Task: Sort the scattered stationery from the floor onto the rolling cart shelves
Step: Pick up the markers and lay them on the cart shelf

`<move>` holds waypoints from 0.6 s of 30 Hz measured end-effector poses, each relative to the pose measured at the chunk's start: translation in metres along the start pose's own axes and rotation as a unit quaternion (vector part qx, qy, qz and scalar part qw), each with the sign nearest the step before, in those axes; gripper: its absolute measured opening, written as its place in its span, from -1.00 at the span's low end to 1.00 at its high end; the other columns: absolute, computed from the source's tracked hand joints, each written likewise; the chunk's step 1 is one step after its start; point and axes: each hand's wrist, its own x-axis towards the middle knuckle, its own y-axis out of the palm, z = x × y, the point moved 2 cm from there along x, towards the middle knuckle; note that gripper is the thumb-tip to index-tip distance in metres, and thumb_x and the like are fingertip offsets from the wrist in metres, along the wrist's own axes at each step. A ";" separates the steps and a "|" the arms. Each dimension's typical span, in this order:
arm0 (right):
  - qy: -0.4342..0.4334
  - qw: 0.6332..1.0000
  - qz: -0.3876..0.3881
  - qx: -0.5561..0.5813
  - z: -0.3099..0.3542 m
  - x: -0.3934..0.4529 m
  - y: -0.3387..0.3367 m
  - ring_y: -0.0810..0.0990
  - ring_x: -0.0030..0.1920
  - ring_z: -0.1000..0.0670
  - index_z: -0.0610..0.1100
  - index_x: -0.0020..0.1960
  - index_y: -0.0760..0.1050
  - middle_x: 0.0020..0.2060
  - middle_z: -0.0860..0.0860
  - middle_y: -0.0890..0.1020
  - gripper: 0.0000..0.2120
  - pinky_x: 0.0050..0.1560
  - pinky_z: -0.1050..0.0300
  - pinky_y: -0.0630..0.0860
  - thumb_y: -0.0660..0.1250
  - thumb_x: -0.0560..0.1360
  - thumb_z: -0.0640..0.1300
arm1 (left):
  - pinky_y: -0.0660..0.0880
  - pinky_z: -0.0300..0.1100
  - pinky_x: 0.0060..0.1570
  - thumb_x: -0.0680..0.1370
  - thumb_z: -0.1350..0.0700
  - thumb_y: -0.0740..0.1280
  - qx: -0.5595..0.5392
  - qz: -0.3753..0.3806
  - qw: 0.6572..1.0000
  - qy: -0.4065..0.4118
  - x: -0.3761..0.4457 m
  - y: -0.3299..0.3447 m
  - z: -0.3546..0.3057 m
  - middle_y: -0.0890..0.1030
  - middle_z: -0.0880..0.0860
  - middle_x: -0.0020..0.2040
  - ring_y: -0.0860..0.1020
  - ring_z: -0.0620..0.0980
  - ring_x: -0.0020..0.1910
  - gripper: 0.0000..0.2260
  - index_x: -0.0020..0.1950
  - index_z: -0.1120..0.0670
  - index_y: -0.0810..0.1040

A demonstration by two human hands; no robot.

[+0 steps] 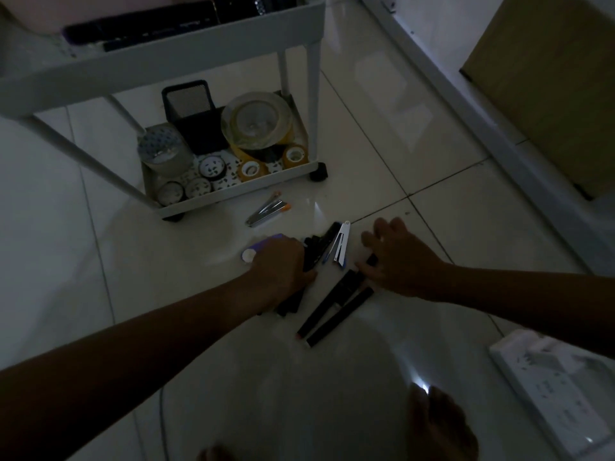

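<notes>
The white rolling cart [233,191] stands at the upper left; its bottom shelf holds tape rolls [256,119] and a black mesh pen cup [189,108]. On the tiled floor in front of it, my left hand [283,264] grips a bundle of black pens [311,254], beside a purple item with a white end [258,249]. My right hand [396,257] has its fingers spread and touches the top end of two long black markers [336,307]. A white and blue stapler-like piece [341,249] lies between my hands. Metal items with orange tips [268,209] lie nearer the cart.
The cart's upper shelf [173,54] carries dark flat items. A cardboard box [545,78] stands at the upper right against a white frame. A white power strip [552,390] lies at the lower right, and my bare foot [439,424] is at the bottom. The light is dim.
</notes>
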 end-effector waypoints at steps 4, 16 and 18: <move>0.132 0.982 0.074 0.117 -0.001 -0.004 0.012 0.42 0.01 -0.13 -0.14 0.16 0.34 0.04 -0.13 0.40 -0.59 -0.10 0.06 0.39 0.13 0.55 0.19 | 0.34 -0.20 -0.32 0.50 -0.05 0.40 -0.032 0.014 0.999 -0.010 -0.001 0.002 0.000 0.38 -0.03 -0.32 0.40 -0.09 -0.32 -0.74 -0.11 0.14 0.51; -0.295 0.942 0.112 -0.116 0.061 -0.005 0.005 0.45 0.20 -0.17 -0.17 0.39 0.31 0.28 -0.17 0.43 -0.30 0.05 -0.02 0.54 0.43 0.36 0.08 | 0.37 -0.18 -0.16 0.49 -0.04 0.43 0.010 0.037 0.999 0.005 -0.027 0.019 0.021 0.55 0.13 0.12 0.54 0.06 0.06 -0.59 0.18 0.19 0.44; -0.304 0.930 0.162 -0.130 0.070 -0.002 0.008 0.37 0.25 -0.17 -0.19 0.45 0.21 0.35 -0.18 0.33 -0.33 0.19 -0.05 0.48 0.39 0.43 -0.07 | 0.37 -0.17 -0.18 0.50 -0.07 0.41 0.016 0.050 0.999 0.003 -0.030 0.021 0.026 0.54 0.12 0.12 0.54 0.05 0.04 -0.57 0.20 0.19 0.42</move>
